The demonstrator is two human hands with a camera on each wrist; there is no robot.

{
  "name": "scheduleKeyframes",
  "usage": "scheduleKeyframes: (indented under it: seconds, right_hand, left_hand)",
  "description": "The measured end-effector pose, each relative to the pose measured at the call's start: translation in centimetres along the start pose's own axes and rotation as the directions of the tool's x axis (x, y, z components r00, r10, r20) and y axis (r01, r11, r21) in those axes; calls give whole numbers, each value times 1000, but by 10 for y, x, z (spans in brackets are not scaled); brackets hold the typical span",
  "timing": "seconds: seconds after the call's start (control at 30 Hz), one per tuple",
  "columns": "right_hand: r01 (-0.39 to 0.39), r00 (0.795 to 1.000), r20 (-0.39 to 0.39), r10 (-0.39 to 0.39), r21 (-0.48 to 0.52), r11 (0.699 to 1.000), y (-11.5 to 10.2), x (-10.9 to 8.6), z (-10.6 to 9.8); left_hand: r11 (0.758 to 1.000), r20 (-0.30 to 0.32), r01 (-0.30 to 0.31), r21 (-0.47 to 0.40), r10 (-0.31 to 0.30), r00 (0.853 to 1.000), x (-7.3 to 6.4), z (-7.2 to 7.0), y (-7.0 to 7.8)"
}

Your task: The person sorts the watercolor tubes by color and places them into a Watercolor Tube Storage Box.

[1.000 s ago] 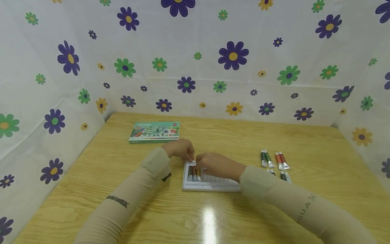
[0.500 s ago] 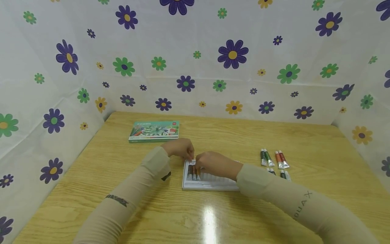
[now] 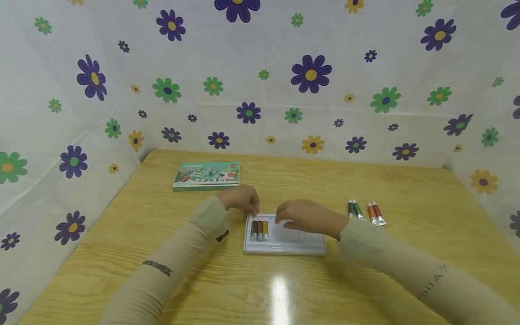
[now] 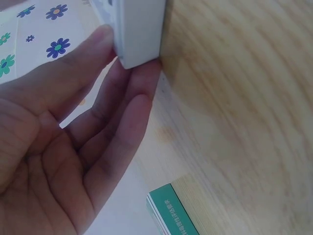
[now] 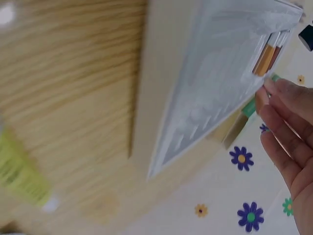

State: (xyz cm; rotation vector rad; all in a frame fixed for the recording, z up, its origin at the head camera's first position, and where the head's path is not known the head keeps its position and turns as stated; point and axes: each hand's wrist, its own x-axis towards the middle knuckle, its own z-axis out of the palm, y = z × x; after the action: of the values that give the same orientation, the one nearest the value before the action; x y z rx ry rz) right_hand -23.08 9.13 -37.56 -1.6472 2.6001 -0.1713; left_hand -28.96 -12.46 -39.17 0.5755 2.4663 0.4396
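Observation:
A shallow white tray (image 3: 298,247) with ribbed slots lies on the wooden table in the head view. Three paint tubes (image 3: 260,230), dark, brown and ochre-yellow, sit side by side at its left end. My left hand (image 3: 241,197) pinches the tray's back left corner; the left wrist view has the thumb on one face of the tray (image 4: 139,34) and fingers on the other. Over the tray's middle hovers my right hand (image 3: 308,215), its fingers loosely bent and nothing between them. In the right wrist view, that hand (image 5: 296,132) is beside the tray edge near the tubes.
A green illustrated box (image 3: 207,176) lies at the back left. Right of the tray are dark and green paint tubes (image 3: 357,210) and orange and red tubes (image 3: 376,214). A yellow tube (image 5: 22,171) shows in the right wrist view. Flowered cloth (image 3: 276,90) hangs behind the table.
My right hand has left the ochre-yellow tube, which is now in full view in the tray, and moved right. Its sleeve now covers the nearer loose tubes. My left hand has stayed put.

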Motion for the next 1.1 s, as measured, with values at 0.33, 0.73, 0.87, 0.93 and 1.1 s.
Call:
scheduleKeyframes:
  seconds: [0.33,0.73,0.87,0.93,1.1]
  right_hand:
    - [-105,994,-26,104,-40,994,22,-74,-15]
    - [-146,985,90,147,-19,989,31,-121,0]
    - [-105,991,72,109,-51,993,32,-123,3]
    - [-93,993,72,98,-64,994,33,-124,4]
    - [-38,999,34,42,-123,992,36,-125,12]
  left_hand:
    - [1000,-9,7,22,-7,1000,1,2,0]
    - [999,-11,-7,43,8,1000,3,2,-1]
    - [999,-12,-22,37,23,1000,2,1,-2]
    - [999,-11,-30,36,30,999,2,1,-2]
    - [999,-11,-32,29,32,999,1,2,-2]
